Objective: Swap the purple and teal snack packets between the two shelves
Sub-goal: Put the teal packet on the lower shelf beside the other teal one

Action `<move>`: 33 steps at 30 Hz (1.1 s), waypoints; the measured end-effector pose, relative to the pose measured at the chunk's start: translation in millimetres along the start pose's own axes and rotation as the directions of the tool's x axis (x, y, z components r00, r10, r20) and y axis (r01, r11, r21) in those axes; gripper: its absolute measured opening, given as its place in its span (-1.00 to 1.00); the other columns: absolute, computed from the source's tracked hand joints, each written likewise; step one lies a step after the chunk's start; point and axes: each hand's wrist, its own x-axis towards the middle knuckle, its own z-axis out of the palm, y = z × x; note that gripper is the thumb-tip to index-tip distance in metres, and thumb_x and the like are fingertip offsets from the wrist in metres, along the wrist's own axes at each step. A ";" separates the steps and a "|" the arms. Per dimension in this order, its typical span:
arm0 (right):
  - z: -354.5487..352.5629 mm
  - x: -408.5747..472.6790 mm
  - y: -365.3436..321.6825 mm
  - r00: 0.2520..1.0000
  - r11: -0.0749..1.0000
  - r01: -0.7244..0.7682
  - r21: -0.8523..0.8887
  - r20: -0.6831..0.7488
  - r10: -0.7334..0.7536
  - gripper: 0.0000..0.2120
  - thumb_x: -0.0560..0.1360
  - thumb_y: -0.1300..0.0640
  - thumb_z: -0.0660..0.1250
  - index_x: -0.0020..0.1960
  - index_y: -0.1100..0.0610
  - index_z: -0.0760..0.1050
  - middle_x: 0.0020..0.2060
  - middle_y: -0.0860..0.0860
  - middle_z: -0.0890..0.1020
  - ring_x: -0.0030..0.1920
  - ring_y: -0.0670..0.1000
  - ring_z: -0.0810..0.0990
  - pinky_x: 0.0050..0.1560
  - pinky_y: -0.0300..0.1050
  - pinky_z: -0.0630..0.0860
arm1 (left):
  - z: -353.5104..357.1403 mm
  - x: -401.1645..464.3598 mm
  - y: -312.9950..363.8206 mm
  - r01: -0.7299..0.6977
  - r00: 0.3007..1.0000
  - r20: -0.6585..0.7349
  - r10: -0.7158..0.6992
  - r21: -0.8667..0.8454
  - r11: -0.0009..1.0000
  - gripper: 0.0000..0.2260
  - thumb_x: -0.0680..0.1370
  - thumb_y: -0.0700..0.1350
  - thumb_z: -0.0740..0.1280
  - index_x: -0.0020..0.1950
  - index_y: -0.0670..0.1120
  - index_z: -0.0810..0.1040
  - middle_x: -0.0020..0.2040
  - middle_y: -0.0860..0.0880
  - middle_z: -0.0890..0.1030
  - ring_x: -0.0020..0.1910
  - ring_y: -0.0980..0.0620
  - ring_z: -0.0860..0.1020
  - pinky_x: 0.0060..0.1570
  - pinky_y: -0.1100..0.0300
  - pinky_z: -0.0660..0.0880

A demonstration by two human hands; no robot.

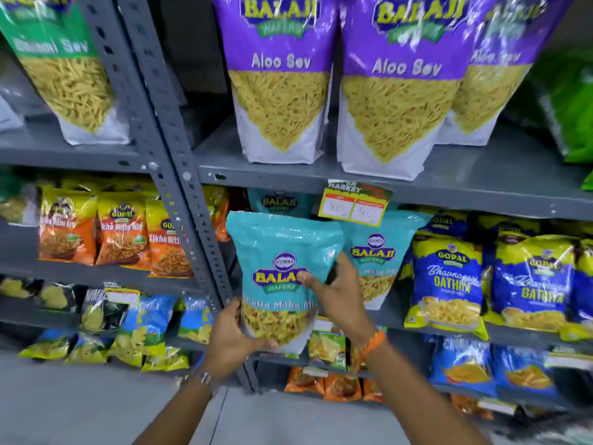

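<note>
A teal Balaji packet (282, 252) is held upright in front of the lower shelf (398, 319). My left hand (232, 338) grips its bottom left corner. My right hand (333, 290) holds its right edge, thumb across the logo. A second teal packet (375, 252) stands on that shelf just behind my right hand, and a third teal packet (279, 200) peeks out further back. On the upper shelf (481, 184) stand three purple Aloo Sev packets: one on the left (279, 75), one in the middle (401, 85) and one on the right (487, 75), partly hidden.
A grey slotted upright post (179, 187) divides the racks just left of the held packet. Blue Gopal Gathiya bags (449, 284) fill the lower shelf's right side. Orange bags (122, 232) sit in the left rack. A yellow price tag (356, 207) hangs from the upper shelf's edge.
</note>
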 end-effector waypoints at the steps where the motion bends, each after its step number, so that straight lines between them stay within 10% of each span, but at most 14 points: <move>1: 5.6 8.4 5.0 1.000 1.000 -0.016 -0.009 0.010 0.016 -0.59 0.42 0.25 0.54 0.22 0.13 0.52 0.12 -0.01 0.71 0.13 -0.08 0.70 0.10 -0.14 0.64 | -3.0 10.8 -5.7 0.006 1.000 -0.007 -0.006 0.029 1.000 -0.09 -0.07 0.12 0.76 0.24 0.02 0.56 0.11 0.06 0.74 0.15 0.07 0.70 0.11 -0.02 0.67; 9: 31.2 80.0 31.0 0.999 0.999 0.006 -0.039 -0.032 -0.007 -0.55 0.42 0.29 0.53 0.25 0.24 0.48 0.14 0.08 0.69 0.16 0.02 0.69 0.16 -0.10 0.63 | 2.0 87.5 3.2 -0.013 1.000 -0.022 0.013 0.004 1.000 -0.03 0.06 -0.07 0.74 0.39 -0.14 0.41 0.21 0.02 0.63 0.20 0.09 0.60 0.16 0.17 0.60; 13: 38.4 98.1 45.2 0.998 0.998 0.011 -0.056 -0.063 -0.015 -0.55 0.42 0.28 0.53 0.25 0.25 0.47 0.16 0.13 0.69 0.16 0.05 0.69 0.14 -0.05 0.65 | 5.0 112.9 -9.7 -0.028 1.000 0.000 0.028 0.058 0.998 -0.25 0.12 -0.17 0.74 0.21 0.11 0.52 0.08 0.26 0.70 0.11 0.29 0.64 0.07 0.29 0.61; 18: 47.4 104.0 61.0 0.995 0.996 -0.012 -0.091 -0.104 0.003 -0.53 0.43 0.25 0.53 0.27 0.26 0.46 0.18 0.14 0.68 0.18 0.07 0.68 0.16 0.05 0.66 | 7.3 127.4 -12.4 0.007 1.000 0.030 -0.010 0.076 0.997 -0.35 0.21 -0.33 0.69 0.23 -0.08 0.54 0.21 -0.11 0.67 0.22 -0.05 0.61 0.19 0.00 0.59; 28: 55.8 110.7 63.7 0.990 0.996 -0.058 -0.065 -0.133 0.049 -0.52 0.44 0.28 0.52 0.31 0.24 0.44 0.13 0.04 0.67 0.07 -0.14 0.67 0.01 -0.32 0.62 | 5.8 136.8 -8.0 0.072 0.995 0.062 -0.079 0.107 0.992 -0.36 0.28 -0.41 0.61 0.27 -0.11 0.47 0.20 -0.06 0.61 0.25 -0.04 0.57 0.24 0.02 0.53; 33: 45.0 85.0 43.1 0.990 0.991 -0.127 -0.031 -0.063 0.125 -0.33 0.40 0.30 0.54 0.41 0.18 0.30 0.20 -0.01 0.60 0.13 -0.24 0.61 0.14 -0.33 0.54 | 6.2 115.3 -1.7 0.025 0.999 -0.047 -0.021 0.093 0.995 -0.06 0.19 -0.36 0.66 0.48 -0.10 0.32 0.27 0.01 0.56 0.30 0.02 0.51 0.27 0.06 0.48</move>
